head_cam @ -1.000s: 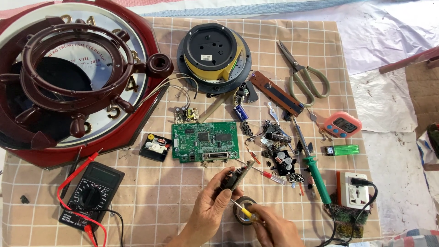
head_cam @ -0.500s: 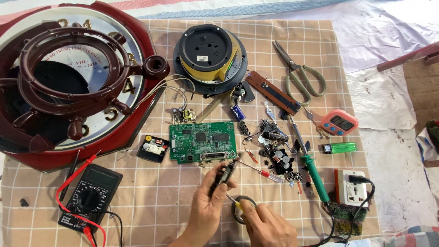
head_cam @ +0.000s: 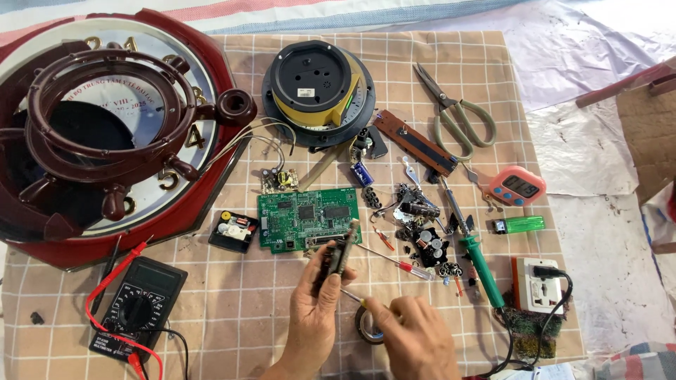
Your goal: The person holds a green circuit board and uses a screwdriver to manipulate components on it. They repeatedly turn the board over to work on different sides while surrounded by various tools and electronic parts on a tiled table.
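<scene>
The small dark component (head_cam: 336, 255) stands upright in the left hand (head_cam: 318, 302), pinched between thumb and fingers, raised just in front of the green circuit board (head_cam: 307, 219). It looks light, rigid and somewhat fragile; hold is best taken on its flat sides, clear of any contacts. The right hand (head_cam: 412, 336) is clenched around a thin screwdriver (head_cam: 352, 296), whose tip points up toward the component's lower end. Directly beneath the hands lies a roll of dark tape (head_cam: 367, 325) on the checked cloth (head_cam: 211, 295) covering the desk. To the right lie a red-handled screwdriver (head_cam: 394, 263), loose capacitors (head_cam: 426, 243) and a green-handled soldering iron (head_cam: 473, 250). A black multimeter (head_cam: 137, 306) sits well to the left, below a large red wall clock (head_cam: 105, 134).
</scene>
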